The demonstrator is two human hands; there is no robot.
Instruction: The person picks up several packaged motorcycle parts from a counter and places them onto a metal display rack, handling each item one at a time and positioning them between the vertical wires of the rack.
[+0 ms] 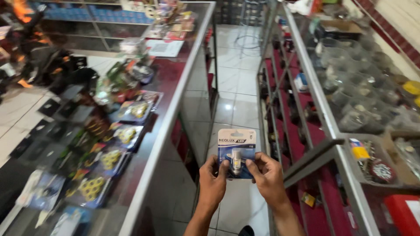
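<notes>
I hold a small blister pack with a blue and white card and a small bulb under clear plastic, upright in front of me over the aisle floor. My left hand pinches its lower left corner. My right hand grips its lower right edge, thumb on the front by the bulb. Both forearms rise from the bottom of the view.
A glass display counter on the left holds several packaged parts with yellow pieces. Another glass showcase on the right has red shelves, clear jars and a red box. A white tiled aisle runs between them.
</notes>
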